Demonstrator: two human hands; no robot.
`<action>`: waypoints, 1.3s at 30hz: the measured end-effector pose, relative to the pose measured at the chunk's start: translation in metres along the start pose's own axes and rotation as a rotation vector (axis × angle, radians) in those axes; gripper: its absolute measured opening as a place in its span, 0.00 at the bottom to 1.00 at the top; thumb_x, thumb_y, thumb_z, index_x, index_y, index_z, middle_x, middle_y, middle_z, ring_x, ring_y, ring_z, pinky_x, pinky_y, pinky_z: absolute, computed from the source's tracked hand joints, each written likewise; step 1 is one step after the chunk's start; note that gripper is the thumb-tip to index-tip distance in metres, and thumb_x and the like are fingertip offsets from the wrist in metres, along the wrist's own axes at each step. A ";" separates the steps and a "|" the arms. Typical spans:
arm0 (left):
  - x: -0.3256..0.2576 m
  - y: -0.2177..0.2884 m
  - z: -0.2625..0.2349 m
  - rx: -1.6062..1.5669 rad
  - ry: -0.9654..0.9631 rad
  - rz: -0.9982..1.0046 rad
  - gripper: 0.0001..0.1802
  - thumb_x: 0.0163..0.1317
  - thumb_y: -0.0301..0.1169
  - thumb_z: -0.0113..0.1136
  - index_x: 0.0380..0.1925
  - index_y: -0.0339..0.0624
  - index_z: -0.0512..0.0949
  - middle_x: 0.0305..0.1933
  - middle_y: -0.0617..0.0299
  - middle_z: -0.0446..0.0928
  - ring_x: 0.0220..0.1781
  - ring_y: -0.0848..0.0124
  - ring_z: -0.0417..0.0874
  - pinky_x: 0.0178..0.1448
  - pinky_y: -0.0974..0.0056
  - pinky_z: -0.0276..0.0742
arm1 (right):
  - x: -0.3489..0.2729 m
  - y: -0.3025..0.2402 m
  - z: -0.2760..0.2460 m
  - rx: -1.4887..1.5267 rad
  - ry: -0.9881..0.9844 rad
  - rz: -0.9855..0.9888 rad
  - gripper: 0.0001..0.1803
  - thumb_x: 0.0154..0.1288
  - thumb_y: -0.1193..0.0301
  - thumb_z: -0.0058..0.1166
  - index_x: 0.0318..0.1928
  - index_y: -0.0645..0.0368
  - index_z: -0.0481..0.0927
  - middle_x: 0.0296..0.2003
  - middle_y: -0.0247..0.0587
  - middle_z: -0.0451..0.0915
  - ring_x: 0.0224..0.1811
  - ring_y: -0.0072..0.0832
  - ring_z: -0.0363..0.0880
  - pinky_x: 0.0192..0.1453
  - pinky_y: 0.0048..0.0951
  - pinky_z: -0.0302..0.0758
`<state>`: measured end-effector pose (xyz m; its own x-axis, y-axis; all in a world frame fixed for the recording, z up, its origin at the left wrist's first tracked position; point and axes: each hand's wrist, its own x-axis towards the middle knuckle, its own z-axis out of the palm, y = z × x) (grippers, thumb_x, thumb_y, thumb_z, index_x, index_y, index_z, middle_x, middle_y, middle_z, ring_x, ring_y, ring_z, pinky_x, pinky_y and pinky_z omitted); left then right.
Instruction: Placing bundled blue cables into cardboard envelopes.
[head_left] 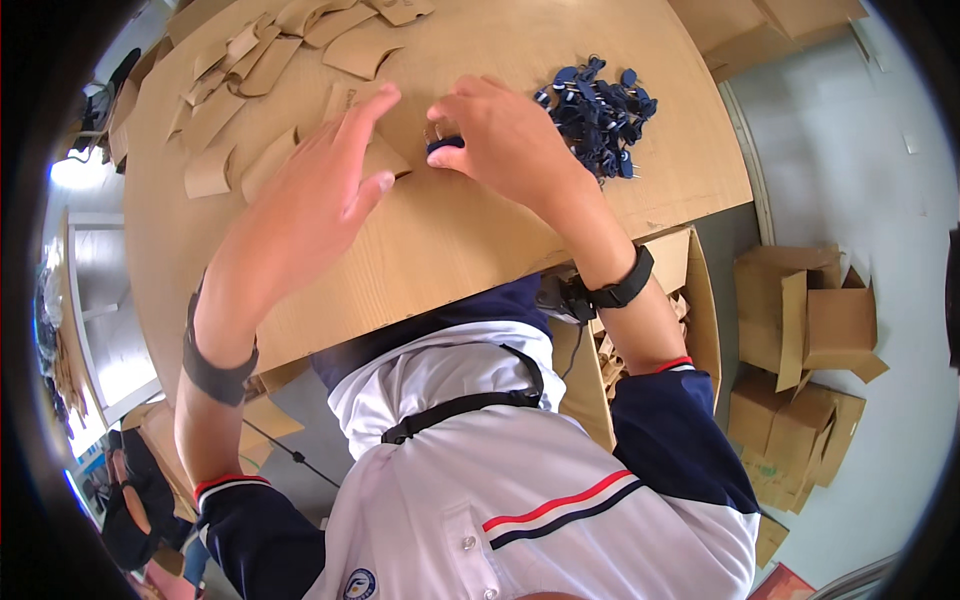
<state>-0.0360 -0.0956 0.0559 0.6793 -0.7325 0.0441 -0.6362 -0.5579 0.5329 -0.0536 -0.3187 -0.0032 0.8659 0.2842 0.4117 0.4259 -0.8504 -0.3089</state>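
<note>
My right hand [505,140] is closed around a small dark blue plug [446,145], its metal prongs pointing away from me. Left of it, my left hand [315,185] is held over the table with its fingers stretched out and nothing in them. Beneath and beside the left hand lie brown cardboard sleeves [268,165], partly hidden by it. Just right of my right hand is a pile of dark blue corded plugs [605,115], some with white parts and metal prongs showing.
More cardboard sleeves [215,118] spread over the far left of the wooden table [420,250]. Below its right edge stands an open carton [705,330] holding brown pieces. Cardboard boxes [800,320] sit on the floor at right. Another person's arm [135,500] shows at lower left.
</note>
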 end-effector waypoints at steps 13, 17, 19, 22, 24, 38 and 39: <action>-0.031 0.042 0.014 0.022 0.491 0.146 0.31 0.55 0.24 0.64 0.61 0.40 0.66 0.54 0.48 0.75 0.56 0.51 0.76 0.59 0.53 0.71 | -0.005 -0.080 -0.067 0.887 0.364 0.279 0.05 0.65 0.80 0.54 0.41 0.67 0.78 0.37 0.41 0.82 0.29 0.20 0.75 0.32 0.20 0.72; -0.028 0.052 0.024 -0.692 0.198 0.034 0.26 0.53 0.17 0.58 0.55 0.37 0.69 0.55 0.54 0.75 0.59 0.62 0.76 0.65 0.58 0.67 | -0.020 -0.095 -0.073 1.119 0.401 0.075 0.06 0.67 0.78 0.50 0.42 0.67 0.75 0.41 0.52 0.78 0.24 0.19 0.72 0.29 0.18 0.69; -0.030 0.048 0.040 -1.056 0.197 0.113 0.24 0.52 0.15 0.54 0.52 0.34 0.70 0.54 0.56 0.75 0.57 0.66 0.76 0.64 0.60 0.67 | -0.029 -0.102 -0.074 1.266 0.388 0.117 0.07 0.66 0.77 0.52 0.42 0.66 0.76 0.43 0.52 0.76 0.22 0.20 0.71 0.27 0.19 0.68; -0.041 0.062 0.032 -1.651 0.020 0.048 0.19 0.57 0.18 0.54 0.50 0.33 0.68 0.51 0.57 0.73 0.50 0.66 0.79 0.60 0.61 0.72 | -0.042 -0.091 -0.076 1.166 0.343 0.071 0.12 0.64 0.73 0.57 0.44 0.67 0.76 0.46 0.53 0.74 0.22 0.19 0.71 0.25 0.18 0.69; -0.053 0.062 0.038 -1.505 0.059 0.121 0.17 0.62 0.22 0.53 0.51 0.33 0.68 0.50 0.57 0.73 0.49 0.67 0.79 0.59 0.62 0.73 | -0.045 -0.101 -0.080 1.158 0.340 0.197 0.19 0.63 0.67 0.63 0.46 0.69 0.76 0.42 0.53 0.76 0.21 0.19 0.71 0.24 0.17 0.70; -0.069 0.064 0.015 -1.001 0.259 -0.214 0.09 0.69 0.29 0.55 0.40 0.34 0.79 0.31 0.70 0.76 0.27 0.85 0.63 0.32 0.78 0.59 | -0.045 -0.102 -0.087 0.394 0.499 0.029 0.21 0.72 0.62 0.52 0.51 0.71 0.80 0.35 0.49 0.81 0.22 0.19 0.69 0.24 0.18 0.66; -0.067 0.061 0.016 -0.962 0.346 -0.218 0.07 0.69 0.27 0.57 0.40 0.34 0.80 0.29 0.71 0.76 0.28 0.84 0.67 0.33 0.79 0.63 | -0.045 -0.103 -0.089 0.279 0.422 -0.025 0.21 0.71 0.62 0.53 0.51 0.71 0.81 0.35 0.47 0.80 0.23 0.20 0.70 0.25 0.18 0.65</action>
<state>-0.1263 -0.0863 0.0721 0.9084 -0.4174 0.0248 -0.0305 -0.0069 0.9995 -0.1600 -0.2832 0.0867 0.6978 0.0499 0.7145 0.5485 -0.6788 -0.4882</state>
